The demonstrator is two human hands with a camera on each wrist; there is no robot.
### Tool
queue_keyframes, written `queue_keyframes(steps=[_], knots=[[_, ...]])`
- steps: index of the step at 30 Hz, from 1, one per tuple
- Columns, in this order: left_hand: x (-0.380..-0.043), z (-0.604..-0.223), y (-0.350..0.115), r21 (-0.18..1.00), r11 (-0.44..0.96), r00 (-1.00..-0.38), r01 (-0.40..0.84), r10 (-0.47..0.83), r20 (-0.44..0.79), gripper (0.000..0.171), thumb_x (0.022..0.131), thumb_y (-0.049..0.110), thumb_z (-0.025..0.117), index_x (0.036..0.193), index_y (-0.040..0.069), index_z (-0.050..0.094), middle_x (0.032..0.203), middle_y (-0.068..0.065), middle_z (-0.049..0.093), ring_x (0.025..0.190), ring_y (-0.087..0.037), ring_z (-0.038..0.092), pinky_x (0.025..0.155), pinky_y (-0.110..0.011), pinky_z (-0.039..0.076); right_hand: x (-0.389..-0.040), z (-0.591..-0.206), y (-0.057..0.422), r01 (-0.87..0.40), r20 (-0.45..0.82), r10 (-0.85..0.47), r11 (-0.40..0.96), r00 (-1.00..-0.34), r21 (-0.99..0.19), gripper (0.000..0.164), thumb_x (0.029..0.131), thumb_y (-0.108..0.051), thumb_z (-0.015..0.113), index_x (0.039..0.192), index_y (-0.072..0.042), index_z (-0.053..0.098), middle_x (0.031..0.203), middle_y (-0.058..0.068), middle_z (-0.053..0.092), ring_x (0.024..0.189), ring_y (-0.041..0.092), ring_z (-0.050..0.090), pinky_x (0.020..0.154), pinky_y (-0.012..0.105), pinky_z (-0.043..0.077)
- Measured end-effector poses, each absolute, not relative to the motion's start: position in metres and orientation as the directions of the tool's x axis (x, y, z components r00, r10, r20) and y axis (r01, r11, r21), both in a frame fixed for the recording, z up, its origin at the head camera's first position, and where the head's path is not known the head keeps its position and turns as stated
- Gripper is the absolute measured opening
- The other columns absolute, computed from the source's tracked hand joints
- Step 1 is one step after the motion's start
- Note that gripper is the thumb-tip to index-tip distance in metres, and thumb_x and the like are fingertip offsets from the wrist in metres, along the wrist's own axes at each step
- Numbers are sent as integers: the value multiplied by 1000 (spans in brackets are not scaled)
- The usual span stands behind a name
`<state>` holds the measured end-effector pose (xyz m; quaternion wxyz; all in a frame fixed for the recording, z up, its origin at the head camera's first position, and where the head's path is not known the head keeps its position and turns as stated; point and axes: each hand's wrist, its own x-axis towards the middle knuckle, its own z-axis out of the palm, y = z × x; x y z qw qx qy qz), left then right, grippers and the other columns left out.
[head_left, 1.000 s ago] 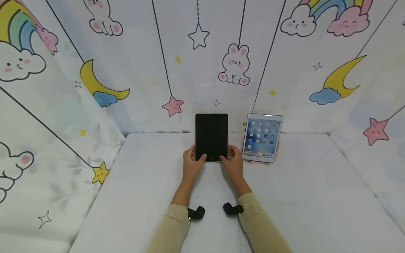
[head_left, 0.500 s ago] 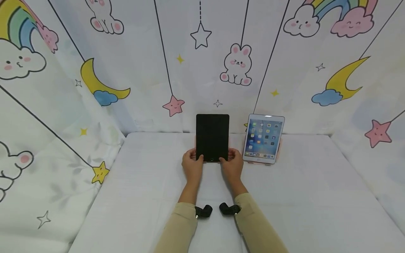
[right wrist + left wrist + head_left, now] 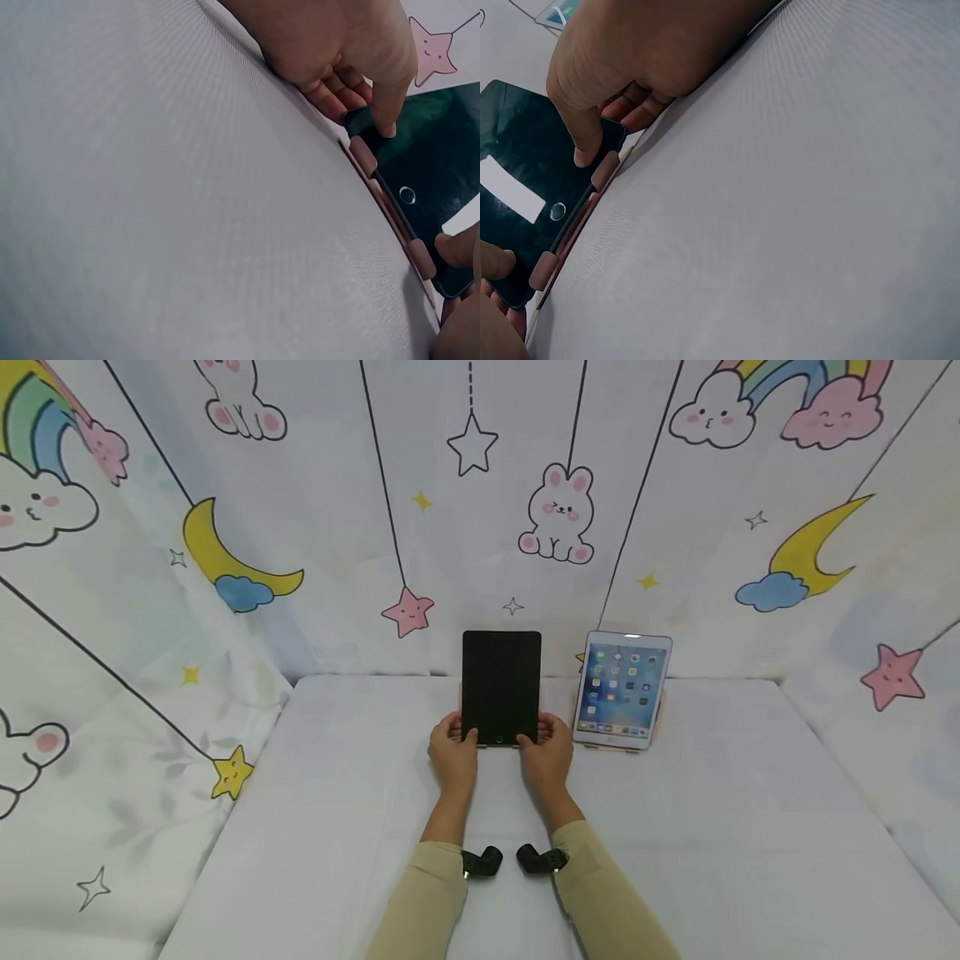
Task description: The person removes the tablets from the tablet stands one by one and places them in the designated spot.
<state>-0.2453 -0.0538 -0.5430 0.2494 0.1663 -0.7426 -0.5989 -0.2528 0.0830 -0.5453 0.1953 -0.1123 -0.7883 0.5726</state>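
Observation:
A black tablet [image 3: 501, 685] with a dark screen leans upright on a pink stand [image 3: 604, 171], its lower edge behind the stand's two small front lips. My left hand [image 3: 454, 760] grips its lower left corner, thumb on the front and fingers curled behind. My right hand [image 3: 548, 758] holds the lower right corner the same way. The home button [image 3: 407, 195] shows between the thumbs in the right wrist view. To the right, a white tablet [image 3: 624, 689] with a lit screen of app icons leans on its own pink stand [image 3: 660, 718]. The fingers behind the black tablet are partly hidden.
A white cloth-covered table [image 3: 337, 827] lies under everything. Behind and at both sides hangs a printed curtain [image 3: 330, 468] with stars, moons and rabbits. The white tablet stands close beside my right hand.
Over the past second my forearms have drawn closer together and my thumbs have shifted slightly outward on the black tablet. Both tablets stay in place; the head view shifts slightly.

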Motion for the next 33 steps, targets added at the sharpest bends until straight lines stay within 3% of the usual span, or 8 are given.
queue_keyframes(steps=[14,21,27,33], knots=[[-249,-535,-63,961,213,-811,178,-520,266,35,80,-5,81,114,1,75,101,-17,73,92,-28,67,81,-33,58,-251,-548,83,-116,205,383,242,-901,-963,50,81,1,81,127,2,60,112,18,61,102,27,59,90,34,50],[-248,-522,-71,959,118,-844,256,-456,282,37,77,-12,79,112,0,77,98,-21,75,90,-31,69,77,-31,60,-245,-543,87,-162,206,357,149,-911,-975,48,85,1,78,129,2,59,118,18,63,110,27,58,101,41,49],[-245,-503,-95,972,33,-901,232,-370,227,38,80,-12,78,116,2,77,104,-21,75,97,-33,70,76,-17,56,-240,-530,77,-215,218,335,46,-917,-975,49,84,4,79,129,5,59,120,20,62,106,22,60,97,22,51],[-241,-492,-126,987,3,-929,161,-337,153,40,81,-11,77,118,5,77,108,-18,72,99,-28,68,78,-15,58,-233,-528,55,-289,268,280,-36,-922,-957,51,84,4,79,130,10,57,122,27,61,104,17,58,89,13,49]])
